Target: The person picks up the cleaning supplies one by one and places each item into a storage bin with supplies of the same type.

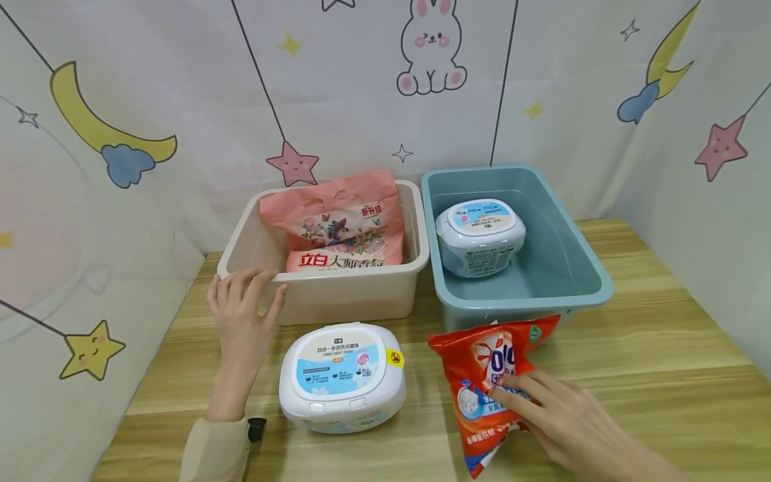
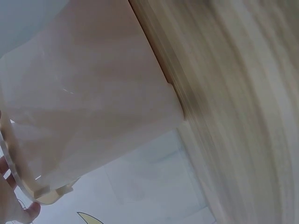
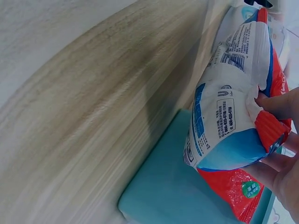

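My right hand (image 1: 566, 415) grips a red bag of laundry powder (image 1: 482, 361) by its side, in front of the blue-green bin (image 1: 524, 304). From the right wrist view, the bag's white and blue back (image 3: 229, 112) shows, with the fingers pinching its edge. My left hand (image 1: 241, 314) rests on the front left rim of the cream bin (image 1: 343, 294); in the left wrist view its fingers (image 2: 32, 212) are at that rim. A pink bag (image 1: 343, 224) stands inside the cream bin. Between my hands sits a white lidded tub (image 1: 342, 378) on the table.
A second white tub (image 1: 480, 237) lies in the left part of the blue-green bin. Both bins stand side by side on the wooden table (image 1: 662, 348). A white patterned curtain (image 1: 361, 87) hangs behind and along the sides.
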`<state>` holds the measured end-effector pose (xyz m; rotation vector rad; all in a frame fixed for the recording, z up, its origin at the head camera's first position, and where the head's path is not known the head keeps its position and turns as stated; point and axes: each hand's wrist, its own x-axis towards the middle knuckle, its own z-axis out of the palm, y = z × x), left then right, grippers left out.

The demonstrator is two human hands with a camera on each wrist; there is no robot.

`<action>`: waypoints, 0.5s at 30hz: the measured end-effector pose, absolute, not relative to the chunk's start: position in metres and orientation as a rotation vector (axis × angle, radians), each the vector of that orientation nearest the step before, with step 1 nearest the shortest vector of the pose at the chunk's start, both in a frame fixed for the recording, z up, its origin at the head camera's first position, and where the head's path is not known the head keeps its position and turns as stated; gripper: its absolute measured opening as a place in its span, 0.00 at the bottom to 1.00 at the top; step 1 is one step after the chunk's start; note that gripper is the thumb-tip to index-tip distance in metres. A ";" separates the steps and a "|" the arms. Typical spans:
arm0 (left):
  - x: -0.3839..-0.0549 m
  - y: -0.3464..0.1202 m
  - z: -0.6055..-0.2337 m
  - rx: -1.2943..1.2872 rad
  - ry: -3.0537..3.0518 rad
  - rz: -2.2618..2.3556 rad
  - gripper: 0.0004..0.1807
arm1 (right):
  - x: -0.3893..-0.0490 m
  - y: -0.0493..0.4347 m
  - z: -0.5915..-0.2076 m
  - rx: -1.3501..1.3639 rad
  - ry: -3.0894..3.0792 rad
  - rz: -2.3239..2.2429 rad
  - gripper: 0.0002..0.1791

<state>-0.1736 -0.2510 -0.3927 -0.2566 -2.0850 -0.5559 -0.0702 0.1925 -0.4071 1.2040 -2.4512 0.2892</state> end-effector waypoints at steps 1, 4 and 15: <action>-0.174 -0.251 -0.393 -0.257 -2.085 -0.554 0.13 | -0.070 0.192 -0.406 1.205 -2.444 0.295 0.24; -0.173 -0.251 -0.393 -0.255 -2.091 -0.553 0.14 | -0.068 0.190 -0.404 1.210 -2.425 0.312 0.26; -0.173 -0.251 -0.393 -0.251 -2.102 -0.563 0.14 | -0.064 0.188 -0.397 1.218 -2.405 0.331 0.28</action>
